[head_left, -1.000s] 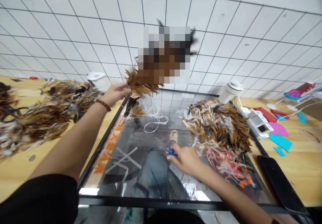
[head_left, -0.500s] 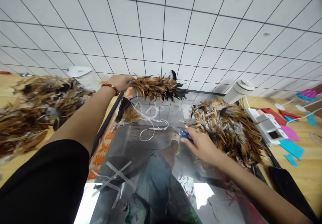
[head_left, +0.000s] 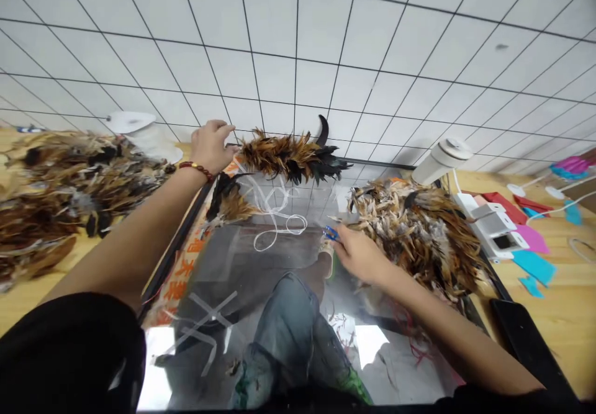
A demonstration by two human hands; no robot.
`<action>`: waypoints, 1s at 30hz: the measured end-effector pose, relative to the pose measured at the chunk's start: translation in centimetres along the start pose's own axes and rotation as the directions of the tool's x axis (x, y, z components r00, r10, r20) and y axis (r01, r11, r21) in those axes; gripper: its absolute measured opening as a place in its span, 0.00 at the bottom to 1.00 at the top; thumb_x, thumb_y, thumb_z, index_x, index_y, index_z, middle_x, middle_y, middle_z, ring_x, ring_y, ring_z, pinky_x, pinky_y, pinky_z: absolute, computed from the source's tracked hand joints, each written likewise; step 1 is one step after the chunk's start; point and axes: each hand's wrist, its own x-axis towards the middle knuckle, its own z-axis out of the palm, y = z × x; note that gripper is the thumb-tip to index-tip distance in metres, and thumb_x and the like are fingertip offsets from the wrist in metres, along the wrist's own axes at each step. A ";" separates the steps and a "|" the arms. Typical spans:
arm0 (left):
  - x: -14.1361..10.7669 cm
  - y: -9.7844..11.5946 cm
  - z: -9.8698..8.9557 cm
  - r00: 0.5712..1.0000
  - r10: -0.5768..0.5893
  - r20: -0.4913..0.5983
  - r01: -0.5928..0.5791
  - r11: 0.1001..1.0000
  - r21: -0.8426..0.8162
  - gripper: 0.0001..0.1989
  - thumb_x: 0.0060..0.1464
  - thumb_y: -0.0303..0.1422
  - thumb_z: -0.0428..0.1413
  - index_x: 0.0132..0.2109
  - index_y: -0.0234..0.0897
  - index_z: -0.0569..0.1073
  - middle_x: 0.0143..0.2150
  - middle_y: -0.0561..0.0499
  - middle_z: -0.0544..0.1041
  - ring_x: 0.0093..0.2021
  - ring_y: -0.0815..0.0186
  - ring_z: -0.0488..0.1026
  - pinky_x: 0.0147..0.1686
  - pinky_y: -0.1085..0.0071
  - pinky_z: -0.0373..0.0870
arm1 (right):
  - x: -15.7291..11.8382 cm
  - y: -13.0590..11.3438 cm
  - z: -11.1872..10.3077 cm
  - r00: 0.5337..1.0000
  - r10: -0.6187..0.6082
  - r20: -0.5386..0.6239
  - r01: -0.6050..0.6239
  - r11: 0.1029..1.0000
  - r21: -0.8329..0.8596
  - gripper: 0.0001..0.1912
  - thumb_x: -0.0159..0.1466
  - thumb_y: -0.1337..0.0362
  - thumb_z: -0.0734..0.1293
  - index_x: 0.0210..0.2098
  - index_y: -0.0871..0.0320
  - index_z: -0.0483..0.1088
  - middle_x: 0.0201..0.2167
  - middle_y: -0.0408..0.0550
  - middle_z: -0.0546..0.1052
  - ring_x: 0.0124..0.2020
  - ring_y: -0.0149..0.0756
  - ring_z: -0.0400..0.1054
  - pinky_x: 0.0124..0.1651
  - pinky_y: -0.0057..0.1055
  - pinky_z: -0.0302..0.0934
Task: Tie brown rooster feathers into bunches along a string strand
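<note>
Let go, or nearly so, the left hand (head_left: 212,144) has its fingers loosely spread at the near-left end of the feather garland (head_left: 279,156), which lies along the far edge of the glass tabletop (head_left: 223,271); whether the thumb brushes it, I cannot tell. Further right, the right hand (head_left: 365,254) grasps a small blue tool (head_left: 331,233), perhaps thread snips, its tip free of any feather.

Trouble, taken from the left: a sleeve or forearm passing over the left feather pile (head_left: 102,181) could drag plumes along. With no firm hold on it, the garland might roll or slip off that far edge if knocked. The white cord (head_left: 282,228) lies in loose loops, so it could tangle or catch on the blue tool, which is near it. A sweep of the right forearm could scatter the right feather pile (head_left: 414,234) beside it.

As for materials, the left pile is a shaggy heap of brown, black and grey. A small feather bunch (head_left: 233,205) fans from dark to tan. The garland is thick and bristly, russet turning glossy black at its right end, where one dark plume curls upward. The cord looks smooth and thin, the glass slick and reflective, and the right pile coarse, with pale, tangled tufts.
</note>
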 end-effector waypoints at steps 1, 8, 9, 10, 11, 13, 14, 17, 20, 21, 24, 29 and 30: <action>-1.3 0.4 -1.3 0.998 0.061 -0.014 -0.061 0.997 -0.041 0.24 0.51 0.38 0.53 0.55 0.38 0.70 0.57 0.43 0.66 0.57 0.53 0.62 0.57 0.56 0.56 | -2.0 -0.1 0.5 1.000 -0.018 0.023 0.017 0.999 0.028 0.16 0.67 0.61 0.54 0.49 0.60 0.63 0.38 0.54 0.77 0.38 0.39 0.72 0.37 0.29 0.55; -13.1 6.3 -6.5 0.942 0.336 0.005 -0.324 0.912 -0.253 0.14 0.52 0.37 0.53 0.46 0.44 0.75 0.51 0.48 0.72 0.52 0.56 0.68 0.54 0.56 0.64 | -12.8 -2.4 6.1 0.987 0.015 0.158 -0.006 0.998 -0.060 0.23 0.67 0.61 0.53 0.60 0.57 0.55 0.34 0.52 0.79 0.34 0.42 0.74 0.34 0.31 0.58; -14.7 7.4 -6.6 0.933 0.359 0.006 -0.343 0.897 -0.277 0.13 0.52 0.37 0.54 0.45 0.44 0.76 0.50 0.48 0.73 0.51 0.56 0.69 0.54 0.57 0.64 | -13.5 -2.8 6.6 0.987 0.046 0.153 -0.031 0.995 -0.100 0.24 0.67 0.61 0.53 0.62 0.58 0.53 0.33 0.53 0.79 0.33 0.43 0.74 0.34 0.32 0.59; -16.0 8.4 -6.6 0.926 0.378 0.004 -0.360 0.884 -0.298 0.12 0.52 0.37 0.54 0.44 0.43 0.76 0.49 0.47 0.73 0.51 0.57 0.69 0.53 0.57 0.65 | -14.0 -3.0 6.9 0.987 0.076 0.140 -0.056 0.989 -0.139 0.25 0.67 0.61 0.53 0.63 0.59 0.51 0.33 0.54 0.79 0.33 0.43 0.74 0.34 0.32 0.59; -17.3 9.4 -6.5 0.920 0.392 -0.002 -0.373 0.872 -0.317 0.12 0.53 0.37 0.53 0.43 0.42 0.76 0.48 0.47 0.74 0.50 0.58 0.70 0.53 0.58 0.66 | -14.3 -3.1 7.2 0.988 0.101 0.120 -0.079 0.982 -0.174 0.26 0.67 0.60 0.53 0.64 0.59 0.49 0.34 0.54 0.79 0.33 0.44 0.74 0.34 0.33 0.60; -19.3 11.4 -5.9 0.915 0.404 -0.015 -0.383 0.856 -0.348 0.12 0.54 0.37 0.53 0.42 0.41 0.76 0.47 0.47 0.75 0.49 0.59 0.71 0.52 0.59 0.66 | -14.9 -3.0 7.3 0.989 0.130 0.072 -0.111 0.968 -0.226 0.29 0.68 0.58 0.54 0.65 0.59 0.45 0.37 0.56 0.78 0.35 0.44 0.74 0.35 0.33 0.62; -20.1 12.4 -5.4 0.914 0.406 -0.010 -0.383 0.852 -0.358 0.12 0.55 0.37 0.52 0.42 0.40 0.76 0.46 0.47 0.76 0.49 0.60 0.71 0.52 0.60 0.66 | -15.1 -2.9 7.3 0.990 0.134 0.048 -0.118 0.962 -0.246 0.30 0.67 0.56 0.54 0.66 0.58 0.44 0.39 0.57 0.77 0.36 0.43 0.74 0.35 0.33 0.62; -21.4 14.6 -3.2 0.892 0.440 0.102 -0.389 0.863 -0.323 0.13 0.56 0.34 0.50 0.45 0.39 0.76 0.47 0.46 0.77 0.49 0.60 0.71 0.51 0.60 0.67 | -15.9 -2.3 7.4 0.991 0.130 0.002 -0.124 0.950 -0.287 0.30 0.67 0.54 0.54 0.65 0.58 0.45 0.41 0.58 0.76 0.36 0.43 0.74 0.35 0.33 0.63; -20.9 15.3 -0.3 0.869 0.445 0.216 -0.415 0.894 -0.171 0.15 0.56 0.30 0.49 0.48 0.40 0.74 0.52 0.45 0.75 0.54 0.56 0.67 0.55 0.54 0.61 | -16.6 -2.0 7.9 0.993 0.111 -0.028 -0.114 0.942 -0.315 0.24 0.68 0.55 0.54 0.60 0.57 0.55 0.40 0.56 0.76 0.35 0.43 0.74 0.33 0.32 0.62; -20.5 15.0 0.6 0.861 0.449 0.240 -0.434 0.893 -0.117 0.15 0.57 0.30 0.48 0.48 0.41 0.74 0.54 0.46 0.73 0.57 0.55 0.65 0.57 0.51 0.57 | -16.8 -2.0 8.1 0.993 0.107 -0.040 -0.114 0.941 -0.320 0.22 0.68 0.55 0.54 0.58 0.56 0.58 0.40 0.56 0.76 0.34 0.42 0.74 0.33 0.32 0.62; -18.2 12.9 2.4 0.849 0.436 0.299 -0.461 0.887 0.015 0.15 0.59 0.31 0.46 0.47 0.42 0.74 0.54 0.46 0.74 0.59 0.54 0.63 0.61 0.43 0.41 | -17.2 -1.8 8.7 0.993 0.098 -0.067 -0.114 0.942 -0.317 0.21 0.68 0.56 0.54 0.58 0.55 0.59 0.40 0.55 0.75 0.34 0.40 0.74 0.35 0.31 0.61; -12.1 7.4 2.7 0.906 0.255 0.338 -0.315 0.939 0.135 0.13 0.56 0.33 0.47 0.37 0.40 0.77 0.44 0.43 0.78 0.60 0.49 0.59 0.58 0.36 0.28 | -17.0 -1.3 9.7 0.988 0.044 -0.149 -0.083 0.961 -0.264 0.20 0.68 0.58 0.55 0.57 0.56 0.61 0.39 0.53 0.75 0.34 0.38 0.72 0.36 0.31 0.58; -10.7 6.4 2.6 0.916 0.194 0.352 -0.250 0.961 0.121 0.13 0.55 0.34 0.48 0.36 0.40 0.77 0.44 0.43 0.78 0.61 0.48 0.58 0.57 0.34 0.28 | -17.0 -1.2 10.0 0.983 0.031 -0.182 -0.078 0.963 -0.256 0.19 0.68 0.59 0.55 0.56 0.57 0.62 0.38 0.53 0.75 0.33 0.38 0.72 0.36 0.31 0.57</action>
